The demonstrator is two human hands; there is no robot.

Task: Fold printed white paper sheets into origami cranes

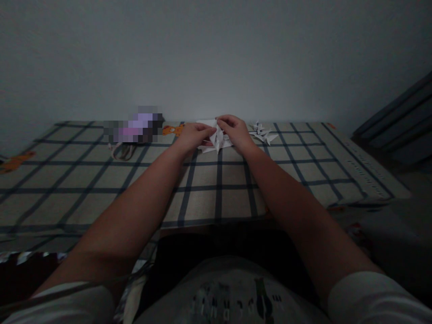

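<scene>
- Grey wall point(216, 54) across the top of the frame; checked tablecloth point(232, 177) below.
- Folded white paper point(218, 141) just above the frame's centre.
- Left hand point(195, 136): thumb and fingers pinched on its left side.
- Right hand point(236, 132): thumb and fingertips closed on its top.
- Pointed paper pieces point(263, 134) right of centre.

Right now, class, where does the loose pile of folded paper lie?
In the head view, the folded paper pile lies on the checked tablecloth, just right of the person's right hand, near the wall.
</scene>
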